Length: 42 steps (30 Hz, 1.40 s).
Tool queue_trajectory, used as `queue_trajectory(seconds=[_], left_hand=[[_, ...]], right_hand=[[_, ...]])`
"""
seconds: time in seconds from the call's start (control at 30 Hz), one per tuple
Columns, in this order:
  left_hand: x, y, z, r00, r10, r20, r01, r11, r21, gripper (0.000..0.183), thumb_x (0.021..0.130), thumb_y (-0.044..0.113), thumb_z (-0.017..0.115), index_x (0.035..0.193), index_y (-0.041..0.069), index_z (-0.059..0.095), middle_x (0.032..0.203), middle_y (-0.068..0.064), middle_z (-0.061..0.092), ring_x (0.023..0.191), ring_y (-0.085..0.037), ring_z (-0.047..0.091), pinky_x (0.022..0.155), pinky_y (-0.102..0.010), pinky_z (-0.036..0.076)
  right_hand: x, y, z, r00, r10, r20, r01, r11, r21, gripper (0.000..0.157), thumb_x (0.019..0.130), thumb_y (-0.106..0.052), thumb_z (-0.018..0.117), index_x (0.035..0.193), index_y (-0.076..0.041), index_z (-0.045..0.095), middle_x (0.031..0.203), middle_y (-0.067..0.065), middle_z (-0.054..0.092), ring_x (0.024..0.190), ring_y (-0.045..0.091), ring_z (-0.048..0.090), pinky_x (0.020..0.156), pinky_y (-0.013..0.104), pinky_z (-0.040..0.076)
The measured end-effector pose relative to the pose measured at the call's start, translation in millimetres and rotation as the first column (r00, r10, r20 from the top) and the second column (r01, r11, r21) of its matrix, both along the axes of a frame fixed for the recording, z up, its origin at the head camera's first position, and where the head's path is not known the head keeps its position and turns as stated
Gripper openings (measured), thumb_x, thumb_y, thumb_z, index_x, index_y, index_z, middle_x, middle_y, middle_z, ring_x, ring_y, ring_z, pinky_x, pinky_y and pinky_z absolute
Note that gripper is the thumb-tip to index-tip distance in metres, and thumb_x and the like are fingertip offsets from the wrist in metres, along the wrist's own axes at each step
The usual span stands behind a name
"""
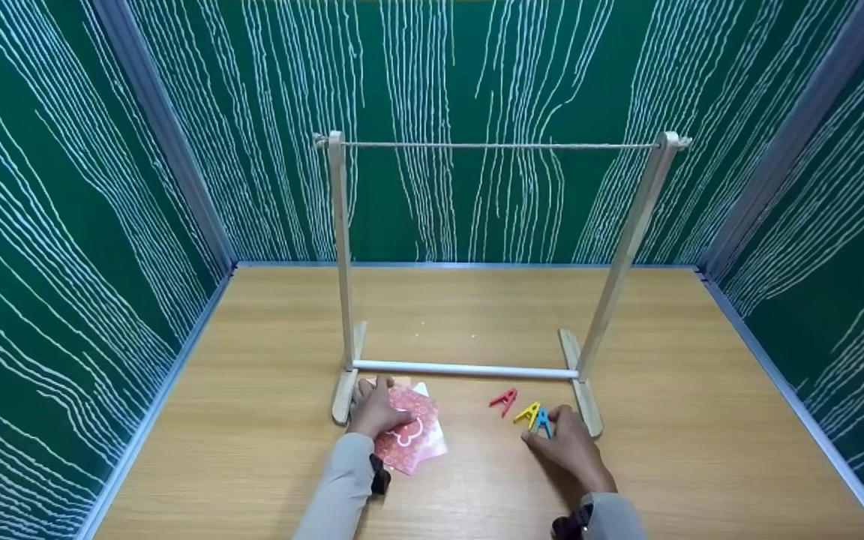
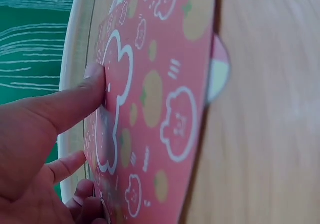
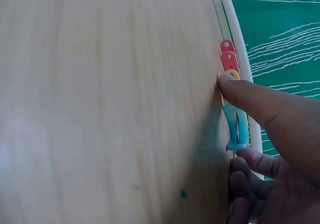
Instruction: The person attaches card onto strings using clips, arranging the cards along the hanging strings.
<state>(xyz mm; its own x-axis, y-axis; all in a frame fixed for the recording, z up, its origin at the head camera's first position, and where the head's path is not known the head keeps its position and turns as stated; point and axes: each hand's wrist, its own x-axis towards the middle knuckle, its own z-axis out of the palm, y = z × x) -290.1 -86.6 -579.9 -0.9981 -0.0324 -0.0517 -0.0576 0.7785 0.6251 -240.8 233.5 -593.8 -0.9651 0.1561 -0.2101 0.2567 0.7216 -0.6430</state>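
Note:
My left hand [image 1: 378, 411] lies over a small pile of pink printed cards on the table. Its thumb presses the face of the top pink card [image 2: 150, 109], which has a white bear outline, while the fingers curl at its left edge. Beneath, a paler card [image 1: 433, 444] sticks out. My right hand [image 1: 568, 442] holds a blue clothespin [image 3: 237, 126] low at the tabletop, with thumb and index finger on either side of it. Beside it lie a yellow clothespin [image 1: 528, 412] and, farther left, a red clothespin [image 1: 505, 400].
Behind the hands stands a wooden frame with a left post [image 1: 342, 255], a right post [image 1: 627, 240], a string [image 1: 492, 145] across the top and a white bar [image 1: 466, 369] low down. Green panels [image 1: 432, 67] with white lines border the wooden table [image 1: 477, 487].

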Motion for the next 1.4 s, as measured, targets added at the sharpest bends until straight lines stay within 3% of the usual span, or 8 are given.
queue_trajectory(seconds=[0.33, 0.57, 0.8, 1.07, 1.4], left_hand=[[0.2, 6.6, 0.4, 1.0, 0.023, 0.009, -0.023, 1.0, -0.021, 0.066, 0.057, 0.023, 0.089, 0.111, 0.009, 0.053, 0.105, -0.016, 0.043, 0.101, -0.036, 0.042, 0.084, -0.051, 0.04], [0.8, 6.9, -2.8, 1.0, 0.023, -0.01, -0.023, 0.999, -0.027, 0.068, 0.056, 0.019, 0.087, 0.113, 0.01, 0.052, 0.107, -0.016, 0.045, 0.103, -0.036, 0.042, 0.093, -0.054, 0.034], [0.6, 9.4, -4.1, 0.999, 0.019, -0.035, -0.02, 0.999, -0.042, 0.069, 0.053, 0.018, 0.088, 0.112, 0.008, 0.052, 0.104, -0.016, 0.046, 0.099, -0.035, 0.041, 0.09, -0.05, 0.032], [-1.5, 9.7, -5.3, 0.999, 0.033, -0.015, -0.034, 0.998, -0.054, 0.073, 0.054, 0.02, 0.088, 0.113, -0.001, 0.05, 0.107, -0.019, 0.046, 0.104, -0.037, 0.043, 0.094, -0.052, 0.033], [-1.8, 6.2, -7.2, 1.0, 0.024, 0.004, -0.023, 0.999, -0.039, 0.067, 0.058, 0.025, 0.087, 0.107, 0.005, 0.048, 0.104, -0.014, 0.051, 0.1, -0.032, 0.046, 0.087, -0.048, 0.037]], right_hand=[[2.3, 2.0, 0.6, 0.999, 0.025, -0.041, -0.026, 0.999, -0.029, 0.046, 0.084, -0.025, 0.071, 0.109, 0.006, 0.048, 0.097, 0.014, 0.049, 0.086, 0.023, 0.048, 0.071, 0.03, 0.038], [3.4, 0.5, -1.6, 1.0, 0.02, -0.024, -0.021, 0.999, -0.039, 0.044, 0.086, -0.024, 0.07, 0.112, 0.004, 0.048, 0.1, 0.016, 0.053, 0.089, 0.025, 0.051, 0.078, 0.037, 0.042], [4.7, 2.3, -2.8, 0.994, 0.037, -0.107, -0.041, 0.999, -0.032, 0.039, 0.083, -0.018, 0.072, 0.106, 0.006, 0.051, 0.094, 0.015, 0.055, 0.082, 0.023, 0.05, 0.07, 0.031, 0.039], [8.5, 3.0, 0.4, 0.998, 0.008, -0.068, -0.016, 0.993, -0.118, 0.033, 0.085, -0.017, 0.069, 0.103, 0.005, 0.051, 0.093, 0.014, 0.056, 0.084, 0.023, 0.052, 0.069, 0.03, 0.04], [6.3, 4.8, 2.4, 1.0, -0.013, 0.0, 0.013, 0.989, -0.147, 0.031, 0.087, -0.018, 0.065, 0.105, 0.004, 0.052, 0.096, 0.012, 0.053, 0.086, 0.023, 0.051, 0.069, 0.028, 0.041]])
